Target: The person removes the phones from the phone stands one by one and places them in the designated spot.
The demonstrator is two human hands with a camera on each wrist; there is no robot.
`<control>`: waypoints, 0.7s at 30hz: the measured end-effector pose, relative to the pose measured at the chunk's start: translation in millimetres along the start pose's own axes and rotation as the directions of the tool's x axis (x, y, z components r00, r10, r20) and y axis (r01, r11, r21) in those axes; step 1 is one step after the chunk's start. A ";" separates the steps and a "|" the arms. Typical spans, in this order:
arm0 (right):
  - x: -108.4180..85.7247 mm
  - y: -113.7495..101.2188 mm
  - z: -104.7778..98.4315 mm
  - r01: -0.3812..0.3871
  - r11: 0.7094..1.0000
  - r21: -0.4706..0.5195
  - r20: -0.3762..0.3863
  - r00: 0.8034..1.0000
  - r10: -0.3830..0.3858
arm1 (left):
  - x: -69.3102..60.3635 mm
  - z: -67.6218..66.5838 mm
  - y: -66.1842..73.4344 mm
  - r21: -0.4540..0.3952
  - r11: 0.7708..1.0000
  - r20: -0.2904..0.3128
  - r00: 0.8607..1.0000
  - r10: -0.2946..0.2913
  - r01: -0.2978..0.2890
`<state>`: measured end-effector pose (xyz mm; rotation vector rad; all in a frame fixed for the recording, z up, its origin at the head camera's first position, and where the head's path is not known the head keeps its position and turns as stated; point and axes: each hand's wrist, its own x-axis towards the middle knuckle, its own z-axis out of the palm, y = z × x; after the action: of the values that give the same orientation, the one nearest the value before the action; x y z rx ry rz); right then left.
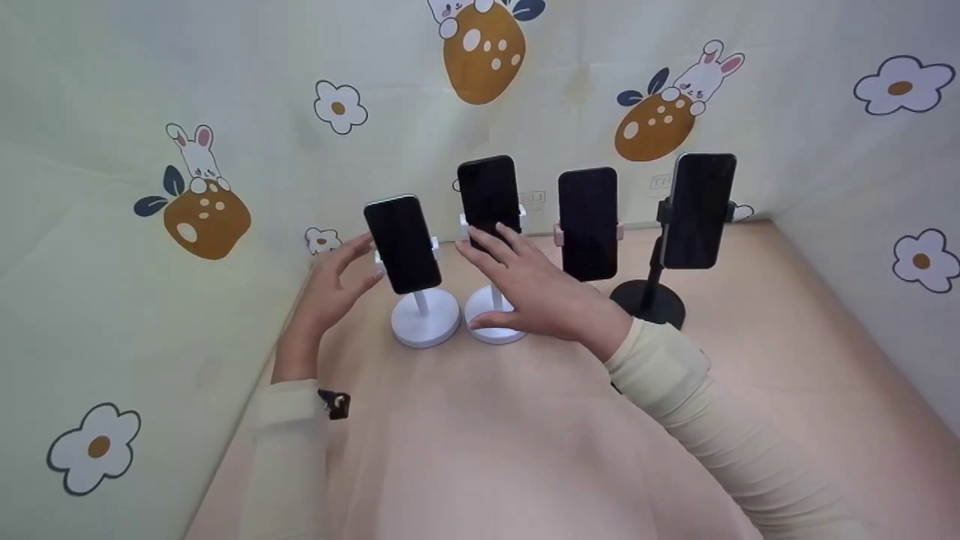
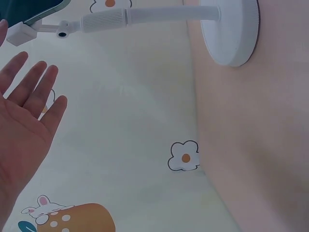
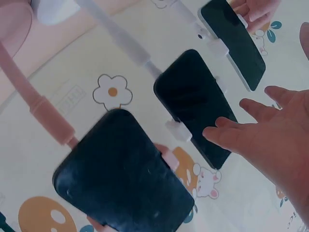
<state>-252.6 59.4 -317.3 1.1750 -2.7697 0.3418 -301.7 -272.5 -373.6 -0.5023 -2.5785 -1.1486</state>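
Several dark-screened phones stand in stands in a row. My left hand [image 1: 324, 296] is beside the leftmost phone [image 1: 405, 244], its fingers near the left edge of the white stand's clamp. In the left wrist view that hand [image 2: 26, 111] has its fingers extended, below the white phone stand [image 2: 159, 14]. My right hand [image 1: 536, 289] is spread in front of the second phone [image 1: 487, 187], hiding its lower part and some of its white stand [image 1: 480, 307]. The right wrist view shows the hand [image 3: 270, 123] with fingers outstretched by that phone [image 3: 193, 92]; contact is unclear.
To the right stand a phone in a pink holder [image 1: 589, 217] and a phone [image 1: 701, 210] on a black stand [image 1: 651, 300]. Pale cloth walls [image 1: 262, 45] with printed rabbits and flowers enclose the pinkish tabletop [image 1: 487, 435] at the back and sides.
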 end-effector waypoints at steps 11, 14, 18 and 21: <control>12.7 -3.3 33.0 0.039 0.996 0.080 0.013 0.999 -0.040 | -2.0 3.7 2.5 -0.141 0.990 -0.011 1.000 -0.008 0.007; 15.1 -5.1 42.4 0.041 0.995 0.091 0.008 0.999 -0.042 | -1.8 5.5 3.2 -0.174 0.984 -0.018 0.999 -0.035 0.031; 17.2 -7.7 51.4 0.057 0.993 0.100 -0.015 0.998 -0.056 | -0.4 7.1 4.0 -0.199 0.979 -0.019 0.998 -0.056 0.051; 18.7 -8.7 55.5 0.057 0.992 0.116 -0.018 0.998 -0.055 | 0.4 7.9 7.5 -0.210 0.976 -0.025 0.997 -0.069 0.062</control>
<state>-260.2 26.7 -366.0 1.2677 -2.7309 0.5109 -299.8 -261.8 -373.6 -0.4421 -2.4773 -1.4478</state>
